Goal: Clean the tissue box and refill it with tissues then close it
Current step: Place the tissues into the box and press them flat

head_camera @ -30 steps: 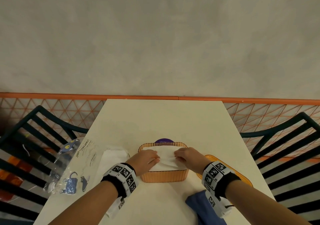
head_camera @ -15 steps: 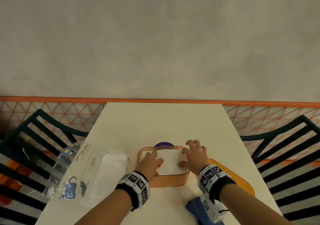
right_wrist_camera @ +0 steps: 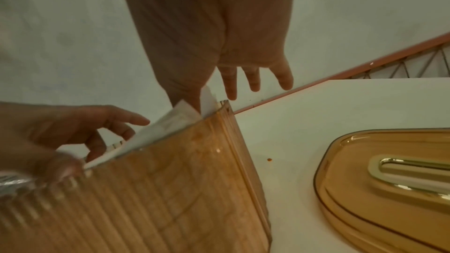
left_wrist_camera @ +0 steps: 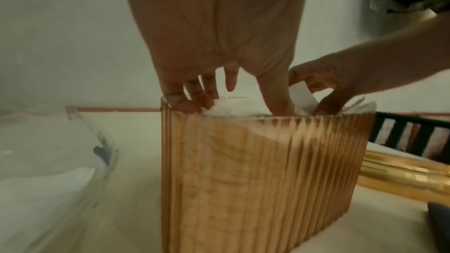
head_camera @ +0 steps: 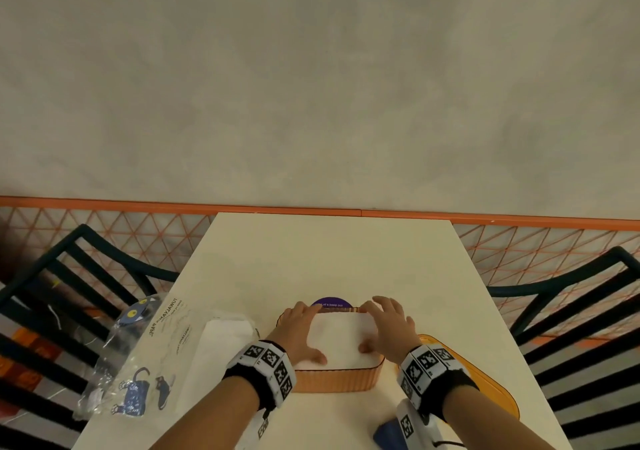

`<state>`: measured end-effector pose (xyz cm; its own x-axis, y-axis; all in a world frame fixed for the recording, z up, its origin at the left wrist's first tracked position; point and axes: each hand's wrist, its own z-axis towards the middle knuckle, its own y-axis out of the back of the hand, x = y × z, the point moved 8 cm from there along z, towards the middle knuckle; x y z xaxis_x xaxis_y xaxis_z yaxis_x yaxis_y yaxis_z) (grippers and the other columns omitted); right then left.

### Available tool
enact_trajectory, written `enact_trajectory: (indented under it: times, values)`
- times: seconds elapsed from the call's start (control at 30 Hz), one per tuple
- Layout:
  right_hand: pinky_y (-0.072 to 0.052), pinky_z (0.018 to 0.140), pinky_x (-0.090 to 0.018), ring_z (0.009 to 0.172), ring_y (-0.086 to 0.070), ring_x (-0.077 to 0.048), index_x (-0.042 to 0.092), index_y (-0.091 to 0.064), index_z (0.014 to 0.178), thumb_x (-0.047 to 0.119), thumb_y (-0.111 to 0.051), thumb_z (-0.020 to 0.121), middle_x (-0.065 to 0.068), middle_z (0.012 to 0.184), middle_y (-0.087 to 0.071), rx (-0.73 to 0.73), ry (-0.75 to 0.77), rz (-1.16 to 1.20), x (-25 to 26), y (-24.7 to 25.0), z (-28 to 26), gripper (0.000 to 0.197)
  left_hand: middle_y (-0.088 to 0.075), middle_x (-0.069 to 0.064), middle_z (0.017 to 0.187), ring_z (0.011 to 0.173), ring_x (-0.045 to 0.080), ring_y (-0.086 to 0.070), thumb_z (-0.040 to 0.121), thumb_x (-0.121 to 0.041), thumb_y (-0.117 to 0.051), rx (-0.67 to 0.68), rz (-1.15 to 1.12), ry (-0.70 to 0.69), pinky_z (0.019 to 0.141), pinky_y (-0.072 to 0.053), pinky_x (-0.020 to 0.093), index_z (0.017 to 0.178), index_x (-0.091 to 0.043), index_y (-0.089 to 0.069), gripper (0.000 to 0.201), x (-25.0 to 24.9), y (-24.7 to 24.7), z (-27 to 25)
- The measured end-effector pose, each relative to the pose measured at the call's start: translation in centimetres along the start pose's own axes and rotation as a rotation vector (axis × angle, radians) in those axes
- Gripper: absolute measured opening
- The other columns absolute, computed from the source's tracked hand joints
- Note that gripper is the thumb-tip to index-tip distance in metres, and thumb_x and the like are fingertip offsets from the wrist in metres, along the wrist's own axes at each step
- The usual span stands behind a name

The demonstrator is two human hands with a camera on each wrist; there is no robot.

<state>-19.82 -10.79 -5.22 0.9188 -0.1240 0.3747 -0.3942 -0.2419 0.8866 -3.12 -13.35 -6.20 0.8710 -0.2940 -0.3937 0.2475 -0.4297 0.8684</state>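
Observation:
An orange ribbed tissue box (head_camera: 334, 378) stands open on the table's near middle, filled to the rim with white tissues (head_camera: 341, 337). My left hand (head_camera: 299, 328) lies along the stack's left side, fingers reaching the far rim and thumb pressing the near edge. My right hand (head_camera: 386, 325) mirrors it on the right side, fingers spread and straight. In the left wrist view my left hand (left_wrist_camera: 227, 76) pushes its fingertips and thumb into the tissues (left_wrist_camera: 233, 105) at the box (left_wrist_camera: 255, 170) rim. In the right wrist view my right hand's (right_wrist_camera: 214, 61) thumb tucks a tissue (right_wrist_camera: 175, 120) inside the box (right_wrist_camera: 170, 180).
The amber lid (head_camera: 485, 384) with its gold slot lies just right of the box. A blue cloth (head_camera: 388, 439) sits at the near right edge. A clear pack of tissues (head_camera: 223, 342) and a printed plastic bag (head_camera: 138, 363) lie left. Dark chairs (head_camera: 52, 293) flank the table.
Both hands left the middle of the tissue stack, where they held it, and spread apart to its left and right sides, fingers now stretched to the far rim and pressing down.

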Motion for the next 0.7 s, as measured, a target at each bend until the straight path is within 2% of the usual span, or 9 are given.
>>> enact_trajectory:
  times: [0.1, 0.17, 0.23, 0.3, 0.37, 0.47, 0.6, 0.7]
  values:
    - [-0.023, 0.113, -0.053, 0.144, -0.009, -0.027, 0.036, -0.037, 0.135, 0.033, -0.068, 0.080, -0.001, 0.154, -0.017, -0.055, 0.062, -0.085, 0.4, -0.1, -0.5, 0.063, -0.038, 0.000, 0.133, 0.126, 0.018, -0.038, 0.083, -0.034, -0.066, -0.112, -0.106, -0.024, 0.105, -0.037, 0.031, 0.140, -0.019, -0.035, 0.066, -0.1, 1.3, 0.1]
    - [-0.022, 0.113, -0.052, 0.144, -0.009, -0.028, 0.036, -0.038, 0.134, 0.033, -0.067, 0.082, -0.001, 0.155, -0.017, -0.081, 0.093, -0.122, 0.7, -0.2, -0.8, 0.060, -0.042, -0.002, 0.127, 0.119, 0.015, -0.046, 0.089, -0.029, -0.058, -0.195, -0.076, -0.066, 0.098, -0.043, 0.028, 0.133, -0.020, -0.046, 0.046, -0.6, 1.9, -0.2]
    - [-0.019, 0.114, -0.053, 0.145, -0.007, -0.029, 0.037, -0.038, 0.134, 0.030, -0.065, 0.083, 0.000, 0.156, -0.014, -0.098, 0.121, -0.145, 1.0, -0.1, -1.0, 0.058, -0.044, -0.005, 0.126, 0.114, 0.012, -0.049, 0.093, -0.026, -0.052, -0.268, -0.004, -0.095, 0.089, -0.046, 0.023, 0.128, -0.022, -0.051, 0.035, -1.1, 2.5, -0.6]
    - [-0.015, 0.115, -0.055, 0.145, -0.003, -0.030, 0.037, -0.038, 0.135, 0.024, -0.063, 0.085, 0.001, 0.157, -0.010, -0.103, 0.153, -0.175, 1.4, 0.0, -1.2, 0.057, -0.044, -0.006, 0.128, 0.114, 0.011, -0.050, 0.095, -0.025, -0.048, -0.289, 0.052, -0.098, 0.086, -0.045, 0.023, 0.130, -0.022, -0.050, 0.035, -1.3, 2.6, -0.7]
    - [-0.011, 0.116, -0.055, 0.146, 0.000, -0.030, 0.037, -0.041, 0.133, 0.021, -0.060, 0.087, 0.003, 0.157, -0.008, -0.107, 0.179, -0.204, 1.6, 0.1, -1.4, 0.052, -0.043, -0.005, 0.130, 0.116, 0.012, -0.050, 0.096, -0.024, -0.046, -0.278, 0.083, -0.086, 0.087, -0.046, 0.025, 0.133, -0.022, -0.046, 0.037, -1.0, 2.3, -0.6]
    - [-0.011, 0.116, -0.055, 0.146, -0.001, -0.029, 0.037, -0.044, 0.131, 0.020, -0.059, 0.088, 0.003, 0.157, -0.009, -0.114, 0.194, -0.207, 1.7, 0.0, -1.5, 0.049, -0.044, -0.003, 0.130, 0.116, 0.014, -0.050, 0.097, -0.022, -0.044, -0.302, 0.131, -0.071, 0.085, -0.048, 0.029, 0.131, -0.020, -0.047, 0.035, -0.7, 2.1, -0.6]
    - [-0.013, 0.116, -0.055, 0.146, -0.003, -0.028, 0.040, -0.035, 0.137, 0.024, -0.060, 0.088, 0.002, 0.157, -0.009, -0.125, 0.205, -0.214, 1.6, -0.1, -1.6, 0.057, -0.049, 0.000, 0.123, 0.103, 0.016, -0.056, 0.099, -0.020, -0.038, -0.371, 0.197, -0.042, 0.071, -0.042, 0.025, 0.118, -0.015, -0.054, 0.025, -0.6, 2.7, -0.6]
    - [-0.011, 0.115, -0.057, 0.146, 0.002, -0.028, 0.041, -0.024, 0.142, 0.024, -0.059, 0.088, 0.004, 0.158, -0.003, -0.092, 0.215, -0.217, 1.7, 0.1, -1.6, 0.067, -0.051, -0.001, 0.118, 0.099, 0.017, -0.057, 0.101, -0.022, -0.032, -0.381, 0.241, -0.045, 0.067, -0.037, 0.024, 0.115, -0.014, -0.052, 0.026, -0.7, 2.7, -0.6]
